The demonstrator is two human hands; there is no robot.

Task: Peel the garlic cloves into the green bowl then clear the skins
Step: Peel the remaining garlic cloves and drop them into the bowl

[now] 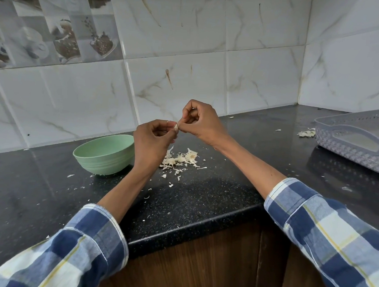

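Observation:
Above the black counter, my left hand (153,138) and my right hand (200,121) meet fingertip to fingertip around a small pale garlic clove (176,126). The left hand pinches the clove; the right hand's thumb and fingers grip its skin at the tip. Most of the clove is hidden by my fingers. A green bowl (103,154) sits on the counter just left of my left wrist; its inside is out of sight from here. A pile of garlic skins (181,159) lies on the counter below my hands.
Small skin flakes are scattered over the black countertop (202,200). A grey perforated plastic tray (359,144) stands at the right, with a small heap of skins (307,133) beside it. Tiled walls close the back and right. The counter's front edge runs below my forearms.

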